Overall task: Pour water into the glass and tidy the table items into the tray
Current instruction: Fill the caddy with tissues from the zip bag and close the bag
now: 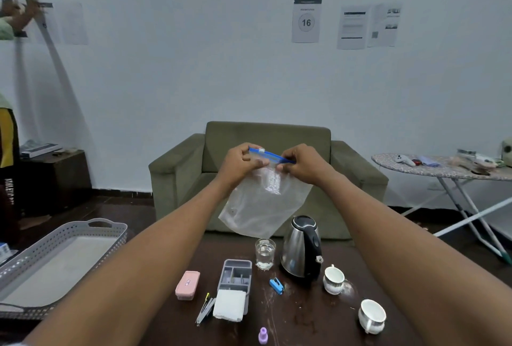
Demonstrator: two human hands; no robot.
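I hold a clear zip bag (263, 204) with a blue slider strip up in front of me. My left hand (242, 163) pinches its top left edge and my right hand (300, 164) pinches the top right. Below, on the dark table (304, 323), a glass (265, 253) holding water stands next to a steel kettle (300, 251). A grey perforated tray (61, 262) sits at the left. On the table lie a pink case (187, 284), a grey organiser (235, 276), a white folded cloth (230, 305), a blue clip (276, 285), two white cups (333, 279) (371, 316) and a small purple bottle (263, 335).
A green armchair (268, 135) stands behind the table. At the right, an ironing board (443, 169) carries small items. Tweezers-like tools (205, 309) lie beside the cloth. A person stands at the far left edge by a dark cabinet (55, 176).
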